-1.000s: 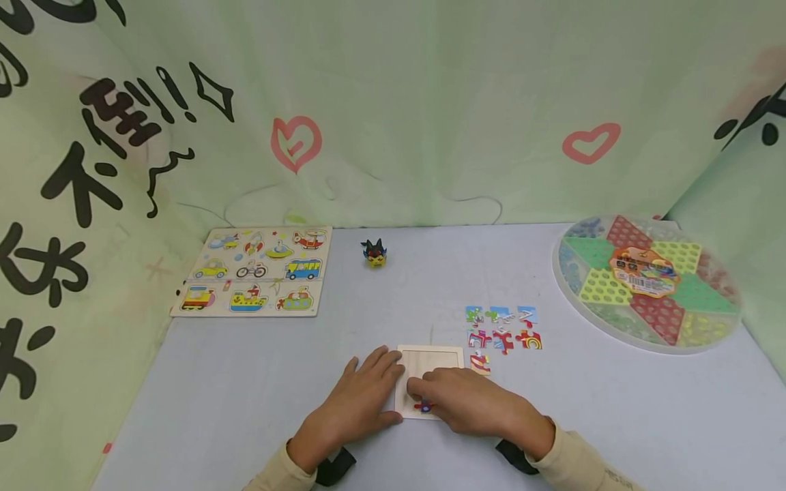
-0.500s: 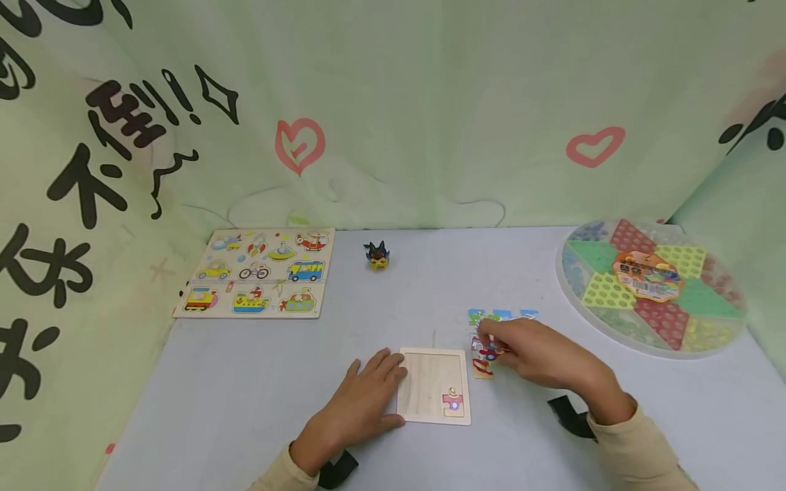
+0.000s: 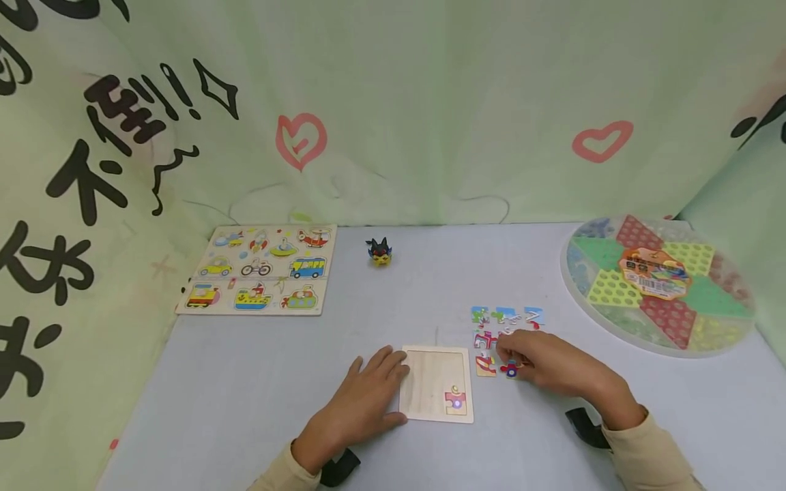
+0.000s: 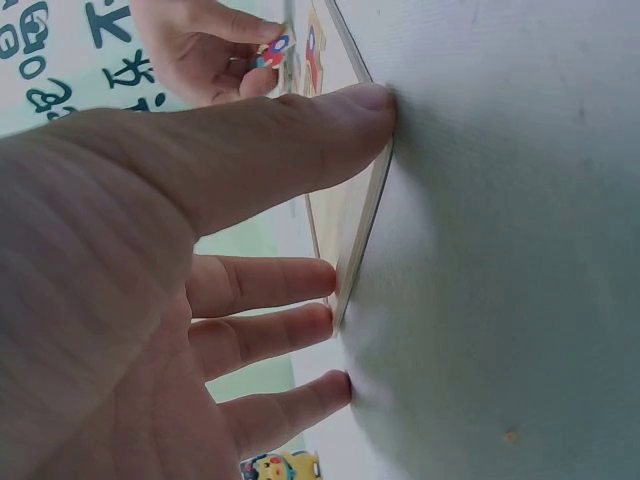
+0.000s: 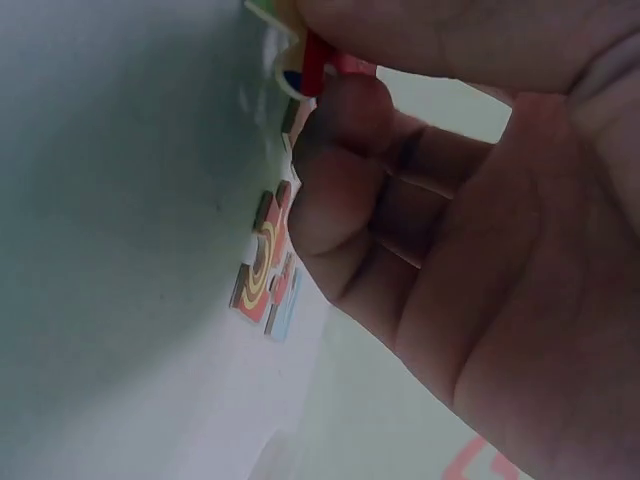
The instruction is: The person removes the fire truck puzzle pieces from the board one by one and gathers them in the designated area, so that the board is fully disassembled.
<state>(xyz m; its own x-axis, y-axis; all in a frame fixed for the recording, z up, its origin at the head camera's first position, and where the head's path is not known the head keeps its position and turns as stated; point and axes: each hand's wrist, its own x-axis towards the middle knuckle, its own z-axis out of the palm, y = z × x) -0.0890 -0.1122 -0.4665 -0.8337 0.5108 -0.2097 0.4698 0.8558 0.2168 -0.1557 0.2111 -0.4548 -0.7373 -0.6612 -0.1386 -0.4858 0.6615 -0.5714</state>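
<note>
My right hand (image 3: 555, 365) pinches a small jigsaw puzzle piece (image 3: 510, 369) in red with a blue wheel, low at the near right of the loose pieces. In the left wrist view the same piece (image 4: 272, 50) shows between thumb and fingers. My left hand (image 3: 362, 395) lies spread, its thumb and fingertips at the left edge of the wooden puzzle tray (image 3: 430, 382). One pink puzzle piece (image 3: 455, 402) sits in the tray's near right corner. Loose puzzle pieces (image 3: 484, 339) lie in rows right of the tray, some partly covered by my right hand.
At the back left lies a vehicle puzzle board (image 3: 258, 273). A small black and yellow figure (image 3: 380, 252) stands at the back middle. The round game board (image 3: 660, 286) with coloured triangles lies at the right, and a green curtain (image 3: 430, 109) hangs behind the table.
My right hand has carried the red and blue piece from over the tray to beside the loose pieces, uncovering the corner piece. My left hand has stayed at the tray's edge.
</note>
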